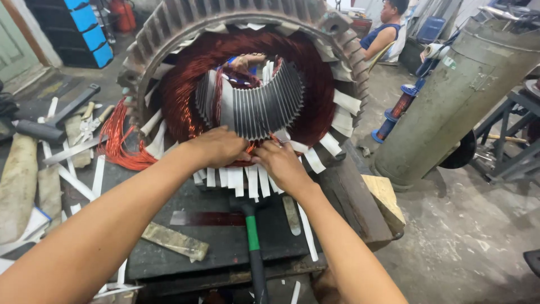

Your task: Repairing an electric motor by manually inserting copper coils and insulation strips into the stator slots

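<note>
A large motor stator (169, 22) with a finned grey housing lies on its side on a dark workbench (225, 242). Red copper windings (191, 84) fill its bore, and white insulation strips (247, 183) stick out of the slots along the lower rim. My left hand (220, 146) presses on the copper wires at the bottom of the bore. My right hand (281, 160) pinches the wires and paper right beside it. Another person's hand (243, 62) shows through the far end of the bore.
A green-handled hammer (253, 236) lies on the bench below my hands, beside a flat metal piece (174, 241). Loose red wire (121, 141), scissors and white strips lie left. A grey cylinder (455, 95) and wire spools (396, 112) stand right. A seated person (385, 28) is behind.
</note>
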